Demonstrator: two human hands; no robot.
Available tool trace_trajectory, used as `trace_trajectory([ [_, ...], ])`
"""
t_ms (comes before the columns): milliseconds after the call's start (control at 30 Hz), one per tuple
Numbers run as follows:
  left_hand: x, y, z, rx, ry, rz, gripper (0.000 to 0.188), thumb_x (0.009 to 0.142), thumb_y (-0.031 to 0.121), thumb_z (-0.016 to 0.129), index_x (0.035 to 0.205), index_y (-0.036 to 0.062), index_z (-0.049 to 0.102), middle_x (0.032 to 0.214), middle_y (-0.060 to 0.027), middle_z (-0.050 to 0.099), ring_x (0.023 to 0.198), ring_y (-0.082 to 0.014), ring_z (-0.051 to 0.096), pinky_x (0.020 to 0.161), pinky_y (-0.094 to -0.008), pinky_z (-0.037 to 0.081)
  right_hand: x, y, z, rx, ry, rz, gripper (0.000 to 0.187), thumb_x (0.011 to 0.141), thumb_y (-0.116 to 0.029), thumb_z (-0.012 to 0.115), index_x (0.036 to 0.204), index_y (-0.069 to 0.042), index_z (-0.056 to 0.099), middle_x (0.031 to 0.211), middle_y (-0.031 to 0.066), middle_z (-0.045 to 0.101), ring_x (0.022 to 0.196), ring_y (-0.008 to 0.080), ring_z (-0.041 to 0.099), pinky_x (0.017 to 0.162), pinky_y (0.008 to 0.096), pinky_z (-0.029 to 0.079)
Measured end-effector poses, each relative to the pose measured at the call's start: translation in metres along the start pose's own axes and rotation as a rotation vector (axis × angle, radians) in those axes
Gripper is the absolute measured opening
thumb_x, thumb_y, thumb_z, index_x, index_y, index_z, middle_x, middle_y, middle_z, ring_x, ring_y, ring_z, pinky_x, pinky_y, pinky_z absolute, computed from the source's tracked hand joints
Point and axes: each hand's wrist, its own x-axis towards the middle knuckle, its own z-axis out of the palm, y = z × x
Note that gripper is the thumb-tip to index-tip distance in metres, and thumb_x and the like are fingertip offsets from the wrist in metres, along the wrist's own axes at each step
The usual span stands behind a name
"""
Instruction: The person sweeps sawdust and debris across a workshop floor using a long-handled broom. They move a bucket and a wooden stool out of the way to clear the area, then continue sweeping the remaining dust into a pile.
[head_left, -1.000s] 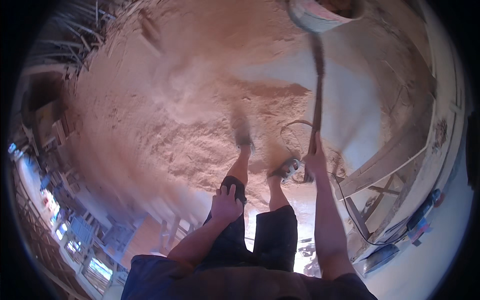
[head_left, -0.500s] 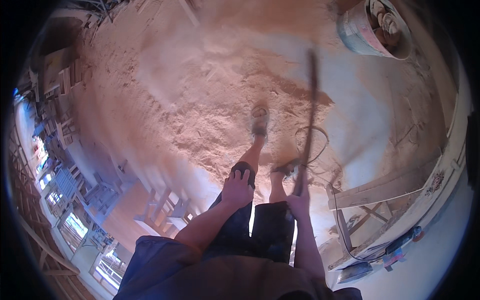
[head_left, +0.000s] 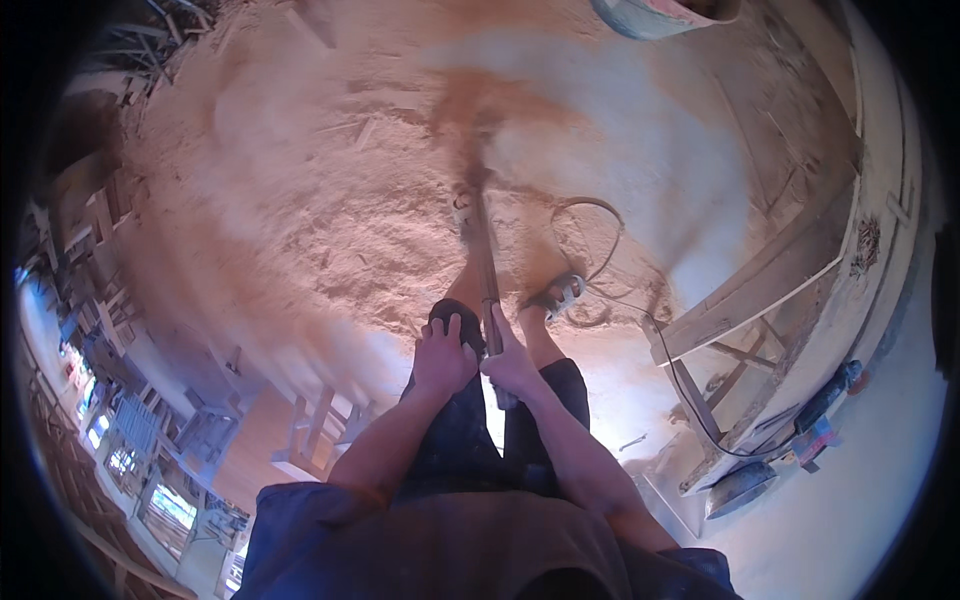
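A broom-like tool stands out in front of me, its long thin handle (head_left: 486, 250) wrapped in the fingers of my right hand (head_left: 511, 366). Its far end is a brownish smear over the floor, too blurred to make out its kind for certain. My left hand (head_left: 446, 357) lies on my left knee with its fingers spread, holding nothing. Heaped sawdust (head_left: 370, 245) covers the ground around my feet. My left foot is partly behind the handle, while a sandal (head_left: 566, 291) shows on my right foot.
A looped cable (head_left: 622, 232) lies right of my feet and runs to a wooden bench (head_left: 760, 300). A power tool (head_left: 828, 395) sits at that bench's side. A bucket (head_left: 655, 18) stands at the far edge. Wooden stools (head_left: 310, 430) and stacked timber (head_left: 100, 225) are on the left.
My right hand has swung the tool leftward, from beside my right leg to between my legs. The bucket has shifted up toward the picture's edge as the view moved. My left hand stays on the knee.
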Motion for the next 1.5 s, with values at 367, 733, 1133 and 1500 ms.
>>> trace_trajectory([
  [367, -0.036, -0.007, 0.036, -0.028, -0.012, -0.047, 0.063, 0.084, 0.029, 0.059, 0.139, 0.0016, 0.048, 0.121, -0.0231, 0.053, 0.113, -0.0407, 0.053, 0.093, -0.052, 0.048, -0.012, 0.016, -0.068, 0.182, 0.327, -0.059, 0.102, 0.07, 0.009, 0.054, 0.161, -0.017, 0.017, 0.113, 0.0165, 0.063, 0.063, 0.0157, 0.06, 0.05, 0.027, 0.048],
  [733, -0.027, -0.046, 0.027, -0.242, -0.009, -0.208, 0.065, 0.084, 0.029, 0.06, 0.141, 0.0029, 0.045, 0.123, -0.0234, 0.054, 0.115, -0.0396, 0.055, 0.091, -0.0508, 0.05, 0.039, -0.092, 0.03, -0.232, -0.05, -0.102, 0.105, 0.068, 0.004, 0.059, 0.162, -0.017, 0.016, 0.103, 0.0147, 0.063, 0.07, 0.0181, 0.063, 0.061, 0.0304, 0.052],
  [1133, 0.014, -0.092, -0.029, -0.36, -0.035, -0.268, 0.067, 0.085, 0.027, 0.06, 0.144, 0.0009, 0.043, 0.119, -0.0219, 0.057, 0.113, -0.0383, 0.056, 0.092, -0.0486, 0.05, 0.014, -0.135, 0.071, 0.082, 0.049, 0.183, 0.107, 0.072, 0.011, 0.053, 0.162, -0.015, 0.001, 0.066, 0.0046, 0.053, 0.045, 0.0144, 0.051, 0.04, 0.0281, 0.042],
  [1500, 0.022, -0.093, -0.043, -0.469, -0.008, -0.322, 0.062, 0.086, 0.026, 0.061, 0.141, 0.0033, 0.045, 0.121, -0.0214, 0.058, 0.114, -0.0387, 0.057, 0.091, -0.0492, 0.05, 0.027, -0.22, 0.087, -0.438, -0.257, 0.082, 0.107, 0.067, 0.008, 0.059, 0.162, -0.019, 0.016, 0.081, 0.0064, 0.056, 0.057, 0.017, 0.056, 0.052, 0.0308, 0.048],
])
